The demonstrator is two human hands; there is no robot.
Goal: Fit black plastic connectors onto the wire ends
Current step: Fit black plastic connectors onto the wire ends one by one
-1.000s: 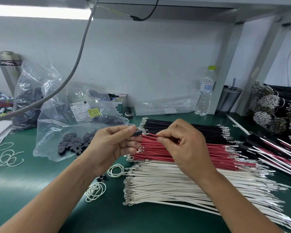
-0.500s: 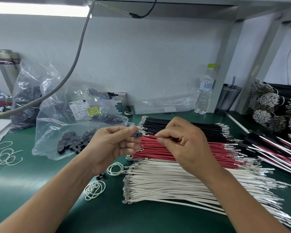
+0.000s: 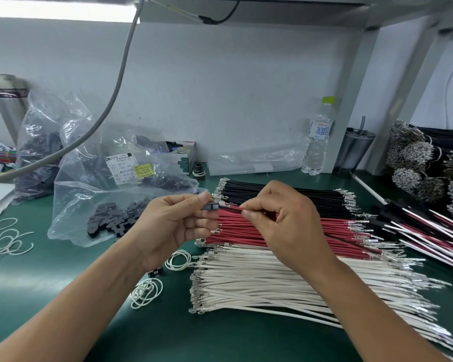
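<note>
Backed slightly off the small, stiff connector (image 3: 211, 206) pinched in the left hand (image 3: 173, 226), the right hand (image 3: 285, 226) pinches a thin, floppy wire (image 3: 233, 206) close behind its terminal.

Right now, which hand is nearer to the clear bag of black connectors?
Left. The left hand hovers just right of the clear bag, pinching a black connector. The right hand is farther right, above the red wires, pinching one.

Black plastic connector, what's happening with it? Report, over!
Left hand pinches small black plastic connector. Right hand pinches thin wire, metal tip at the connector's opening, not plainly seated. Nothing between them.
</note>
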